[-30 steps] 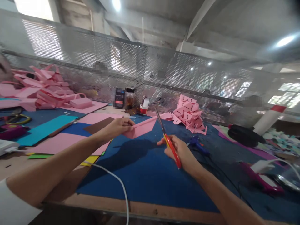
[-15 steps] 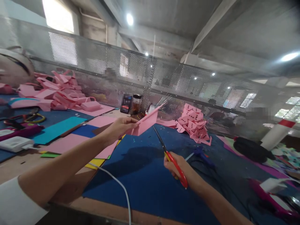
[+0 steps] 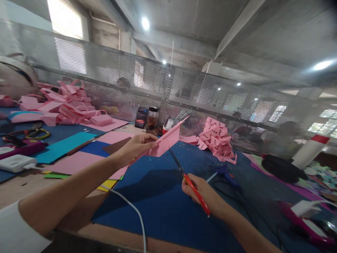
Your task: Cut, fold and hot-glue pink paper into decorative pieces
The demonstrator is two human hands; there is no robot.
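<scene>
My left hand (image 3: pixel 139 147) pinches the near end of a folded pink sheet (image 3: pixel 166 142), held up above the blue mat (image 3: pixel 147 211). The sheet looks like thin foam or stiff paper, creased lengthwise. My right hand (image 3: pixel 198 189) is wrapped around a slim tool (image 3: pixel 194 191) with a red handle and a long, narrow dark metal end. That end points up and left, its tip at or just by the sheet's lower edge; whether they touch, I cannot tell. The tool's exact kind does not show clearly. Behind my right hand lies a blue glue gun (image 3: pixel 226 174) with a cable.
Pink pieces with dark dots (image 3: pixel 216 138) are heaped behind my right hand. Folded pink strips (image 3: pixel 68 103) pile up at the left. A white cable (image 3: pixel 134 207) crosses the mat's near left side. A jar (image 3: pixel 152 118) stands before the perforated metal screen (image 3: pixel 195 95).
The pink sheet has shifted slightly right and turned to show more of its face. The tool has moved a little left and down, bringing its tip nearer the sheet.
</scene>
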